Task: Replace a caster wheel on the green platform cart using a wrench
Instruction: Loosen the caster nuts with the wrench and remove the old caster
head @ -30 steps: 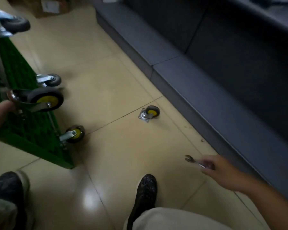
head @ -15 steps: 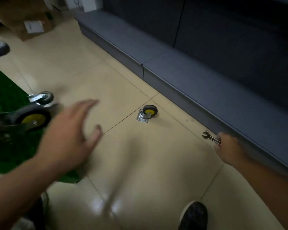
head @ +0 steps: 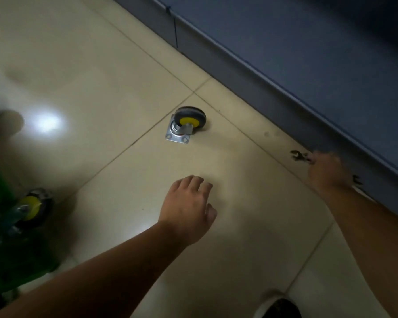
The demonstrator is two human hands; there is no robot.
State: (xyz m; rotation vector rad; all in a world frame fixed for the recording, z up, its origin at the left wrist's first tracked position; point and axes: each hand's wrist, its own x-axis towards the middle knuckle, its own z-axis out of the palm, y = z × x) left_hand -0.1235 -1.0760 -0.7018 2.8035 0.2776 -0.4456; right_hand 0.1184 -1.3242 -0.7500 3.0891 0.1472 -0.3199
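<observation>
Tiles of the pale, glossy floor [head: 90, 65] filled most of what we saw. The loose caster wheel [head: 189, 119] lay near the middle of the scene, just beside a crossing of grout lines. It had a grey tyre and a yellow hub, and its square mounting plate [head: 177, 136], with bolt holes at the corners, faced the near side. Any marking on the plate or the tool was too small and blurred for us to read.

Our left hand [head: 189, 207] hovered palm down on the near side of that wheel, apart from it, with a stretch of tile between them. Its fingers were loosely extended and a little spread, and it held nothing.

Our right hand [head: 329, 171], smeared by motion, was well to the right of the wheel, close against the foot of the grey-blue ledge [head: 285, 76] that ran diagonally across the far right. Its fingers were curled round the wrench [head: 299, 156], whose open-ended head stuck out to the left of the knuckles. We could not tell what the dark shape at the hand's near right side was.

At the left edge the green platform cart [head: 0, 260] showed dimly, with a mounted caster [head: 31, 208], yellow-hubbed and blurred, well left of the left hand. A black shoe [head: 278, 306] sat at the near edge between our forearms.
</observation>
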